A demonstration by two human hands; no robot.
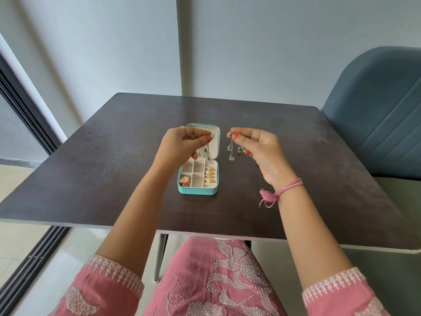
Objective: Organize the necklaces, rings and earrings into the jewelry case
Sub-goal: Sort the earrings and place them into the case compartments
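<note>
Earrings are the step I judge in hand: in the head view my right hand [262, 149] pinches a silver drop earring [230, 149] at three o'clock of the open jewelry case [197, 190], while my left hand [182, 147] pinches something small over its lid, too hidden to name. Next comes lowering each into a free compartment.

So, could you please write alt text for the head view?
Over a dark table, the right hand pinches a dangling silver earring, and the left hand pinches another piece above an open teal jewelry case with gold rings in its right-hand slots.
</note>
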